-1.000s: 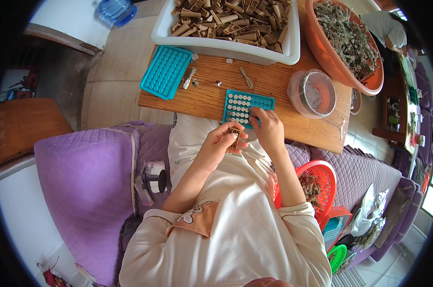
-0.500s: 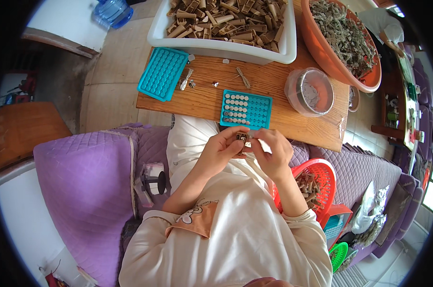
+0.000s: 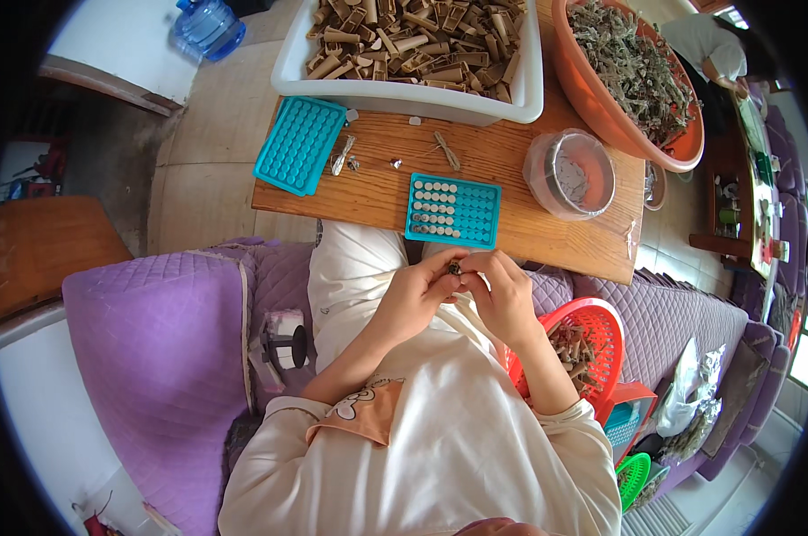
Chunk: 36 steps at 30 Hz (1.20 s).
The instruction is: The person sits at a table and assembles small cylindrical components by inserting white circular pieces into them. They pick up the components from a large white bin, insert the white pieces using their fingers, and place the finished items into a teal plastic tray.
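Just off the table's near edge, my left hand [image 3: 422, 293] and my right hand [image 3: 502, 290] meet, fingers pinched round a small brown plastic piece [image 3: 455, 267]. Most of that piece is hidden by my fingers; its dark inside shows only a little. In front of my hands lies a teal tray [image 3: 478, 207] of small round pockets. White round discs [image 3: 436, 208] fill its left half, a few in the nearest row looking grey. Neither hand touches the tray.
A white bin [image 3: 404, 93] of brown plastic casings stands at the back. Beside it are an orange basin [image 3: 591, 121] of tangled parts and a plastic-lined tub [image 3: 547, 192]. Stacked teal trays [image 3: 301, 147] and wire bundles [image 3: 343, 155] lie left. A red basket [image 3: 607, 335] is by my right arm.
My hands have drawn closer together and nearer my body. The brown piece, standing plainly between them before, is now mostly covered by my fingers.
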Available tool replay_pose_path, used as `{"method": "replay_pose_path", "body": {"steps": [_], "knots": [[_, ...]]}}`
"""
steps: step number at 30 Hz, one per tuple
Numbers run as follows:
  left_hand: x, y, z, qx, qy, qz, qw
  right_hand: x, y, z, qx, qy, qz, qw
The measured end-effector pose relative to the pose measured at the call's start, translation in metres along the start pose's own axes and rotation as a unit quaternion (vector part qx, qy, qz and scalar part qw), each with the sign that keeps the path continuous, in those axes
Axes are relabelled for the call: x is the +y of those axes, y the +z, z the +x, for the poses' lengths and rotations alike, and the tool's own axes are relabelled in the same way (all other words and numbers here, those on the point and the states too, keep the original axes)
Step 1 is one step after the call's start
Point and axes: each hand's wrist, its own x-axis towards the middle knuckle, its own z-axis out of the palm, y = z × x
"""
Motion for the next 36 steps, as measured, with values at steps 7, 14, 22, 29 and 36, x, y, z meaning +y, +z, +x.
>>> {"method": "replay_pose_path", "body": {"steps": [7, 14, 22, 29, 36], "knots": [[0.003, 0.008, 0.001, -0.081, -0.010, 0.092, 0.992, -0.009, -0.033, 0.010, -0.164, 0.227, 0.048, 0.959], [0.009, 0.008, 0.004, -0.187, -0.006, -0.027, 0.982, 0.009, -0.053, 0.030, -0.252, 0.077, 0.037, 0.964], [0.008, -0.008, 0.009, -0.122, -0.069, -0.159, 0.977, 0.041, -0.041, 0.163, 0.066, 0.046, 0.035, 0.996], [0.012, -0.010, 0.007, -0.018, -0.089, -0.224, 0.970, 0.103, -0.010, 0.252, -0.073, 0.020, -0.361, 0.929], [0.007, -0.021, 0.007, 0.013, -0.066, -0.261, 0.963, 0.092, -0.017, 0.251, -0.135, 0.014, -0.407, 0.903]]}}
